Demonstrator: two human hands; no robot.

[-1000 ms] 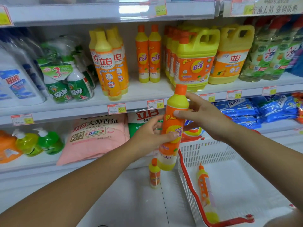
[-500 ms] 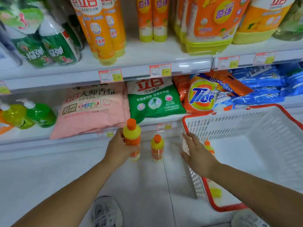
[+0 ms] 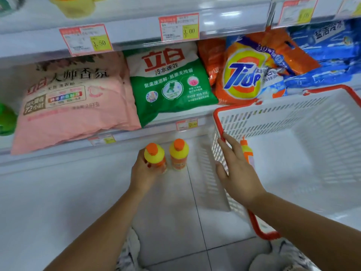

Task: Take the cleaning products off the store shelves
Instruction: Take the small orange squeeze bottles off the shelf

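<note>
Two orange-and-yellow detergent bottles stand upright on the tiled floor (image 3: 175, 212) just left of the white basket (image 3: 293, 118), close side by side. The left hand (image 3: 143, 173) is curled round the farther bottle (image 3: 154, 156), gripping its body below the yellow shoulder. The nearer bottle (image 3: 178, 153), between it and the basket, is untouched. A third bottle (image 3: 246, 151) is inside the basket, against its left wall, partly hidden by the right hand (image 3: 237, 173). That hand is flat, fingers straight, holding nothing, over the basket's left wall with fingertips at the red rim; contact cannot be confirmed. Behind the basket a shelf carries a Tide bag (image 3: 242, 75); left of the basket lie a green bag (image 3: 168, 83) and a pink bag (image 3: 74, 102).
</note>
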